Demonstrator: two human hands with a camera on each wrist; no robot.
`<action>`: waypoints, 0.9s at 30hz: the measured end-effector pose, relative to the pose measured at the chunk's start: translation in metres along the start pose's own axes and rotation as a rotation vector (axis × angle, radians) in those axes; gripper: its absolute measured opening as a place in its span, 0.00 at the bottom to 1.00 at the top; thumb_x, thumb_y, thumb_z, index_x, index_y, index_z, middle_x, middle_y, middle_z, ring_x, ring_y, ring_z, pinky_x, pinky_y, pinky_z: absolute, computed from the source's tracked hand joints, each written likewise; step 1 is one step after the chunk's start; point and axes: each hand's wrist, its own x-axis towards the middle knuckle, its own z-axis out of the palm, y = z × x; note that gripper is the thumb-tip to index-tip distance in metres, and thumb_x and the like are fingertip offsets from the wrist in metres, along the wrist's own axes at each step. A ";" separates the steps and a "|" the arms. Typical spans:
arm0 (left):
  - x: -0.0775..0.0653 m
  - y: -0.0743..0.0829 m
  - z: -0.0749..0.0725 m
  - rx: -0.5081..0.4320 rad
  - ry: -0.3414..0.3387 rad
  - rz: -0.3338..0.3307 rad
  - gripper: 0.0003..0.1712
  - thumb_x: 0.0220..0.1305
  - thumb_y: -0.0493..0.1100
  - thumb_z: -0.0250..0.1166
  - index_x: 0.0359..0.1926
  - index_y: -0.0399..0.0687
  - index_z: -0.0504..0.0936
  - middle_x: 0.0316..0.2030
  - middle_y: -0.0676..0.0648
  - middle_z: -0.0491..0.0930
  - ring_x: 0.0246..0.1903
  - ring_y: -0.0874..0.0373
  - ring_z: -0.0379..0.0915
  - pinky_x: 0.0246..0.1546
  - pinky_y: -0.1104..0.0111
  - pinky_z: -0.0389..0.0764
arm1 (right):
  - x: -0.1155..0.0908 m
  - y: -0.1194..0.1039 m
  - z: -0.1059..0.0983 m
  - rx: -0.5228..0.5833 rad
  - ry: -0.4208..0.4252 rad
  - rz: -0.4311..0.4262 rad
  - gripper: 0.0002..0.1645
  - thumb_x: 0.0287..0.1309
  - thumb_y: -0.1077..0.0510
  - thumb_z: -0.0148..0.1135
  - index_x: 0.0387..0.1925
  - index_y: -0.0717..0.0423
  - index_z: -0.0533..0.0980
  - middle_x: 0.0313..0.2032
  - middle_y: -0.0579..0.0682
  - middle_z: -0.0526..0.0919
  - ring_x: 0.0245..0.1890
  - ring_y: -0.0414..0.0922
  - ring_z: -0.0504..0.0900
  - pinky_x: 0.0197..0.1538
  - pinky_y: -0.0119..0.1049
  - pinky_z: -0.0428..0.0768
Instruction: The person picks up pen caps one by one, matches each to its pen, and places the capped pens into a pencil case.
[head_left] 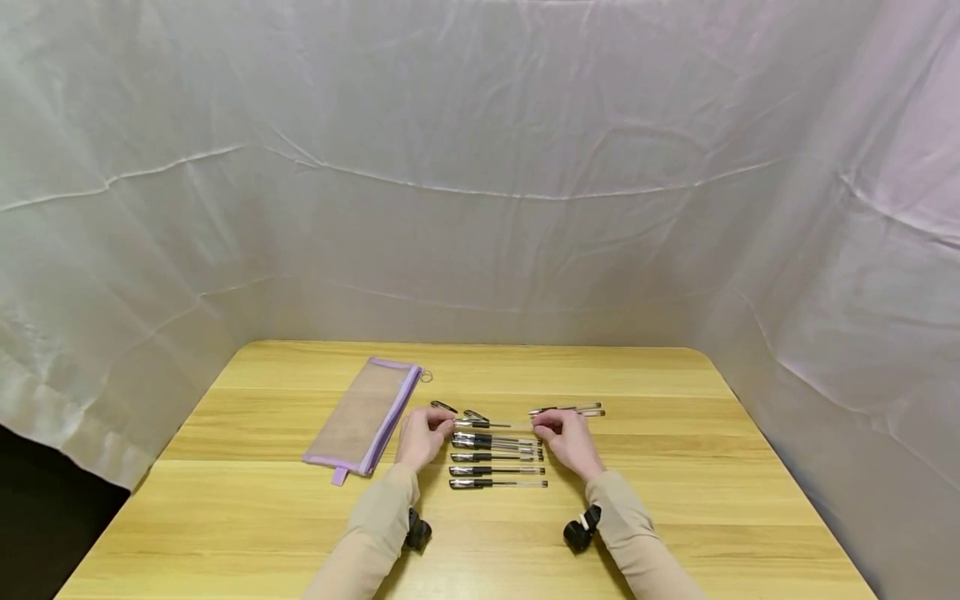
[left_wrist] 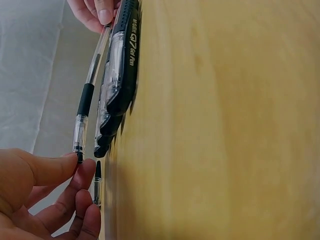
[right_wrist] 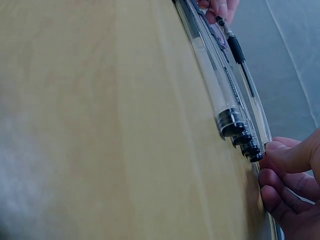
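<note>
An uncapped clear gel pen with a black grip spans the gap between both hands. At its tip end, the left hand pinches it between thumb and fingertip. The right hand pinches the opposite end, as the right wrist view shows on the clear barrel. Nearer the body, several capped black gel pens lie side by side in a stacked row. Two loose black caps rest just beyond the held pen, close to the left hand.
A purple-edged mesh zip pouch lies flat left of the left hand. Beyond the right hand are two more clear pens. The wooden table has pale cloth hanging around it.
</note>
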 end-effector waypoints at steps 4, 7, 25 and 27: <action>0.000 0.000 0.000 0.006 -0.002 -0.004 0.07 0.65 0.35 0.67 0.41 0.42 0.90 0.38 0.43 0.90 0.39 0.51 0.84 0.46 0.58 0.82 | 0.000 0.000 0.000 -0.008 -0.001 -0.010 0.07 0.58 0.66 0.68 0.38 0.56 0.87 0.39 0.53 0.90 0.40 0.47 0.84 0.50 0.45 0.82; 0.000 0.000 -0.001 0.008 -0.007 -0.008 0.07 0.65 0.35 0.67 0.42 0.41 0.90 0.39 0.43 0.90 0.41 0.49 0.84 0.47 0.56 0.83 | 0.000 0.001 0.000 -0.021 0.004 -0.020 0.06 0.58 0.66 0.69 0.37 0.56 0.87 0.39 0.53 0.90 0.39 0.47 0.84 0.49 0.44 0.82; -0.001 -0.001 0.001 0.014 -0.023 -0.041 0.07 0.65 0.34 0.67 0.42 0.41 0.89 0.41 0.42 0.89 0.44 0.47 0.84 0.50 0.54 0.82 | 0.000 -0.001 0.001 -0.033 -0.009 -0.033 0.06 0.58 0.67 0.69 0.35 0.56 0.87 0.37 0.52 0.90 0.37 0.45 0.84 0.45 0.38 0.81; -0.001 -0.002 0.001 0.014 -0.025 -0.045 0.07 0.65 0.34 0.67 0.42 0.41 0.89 0.41 0.41 0.89 0.44 0.47 0.84 0.51 0.54 0.82 | 0.000 -0.001 0.000 -0.033 -0.010 -0.031 0.06 0.58 0.67 0.69 0.35 0.56 0.87 0.37 0.52 0.90 0.38 0.45 0.84 0.45 0.38 0.81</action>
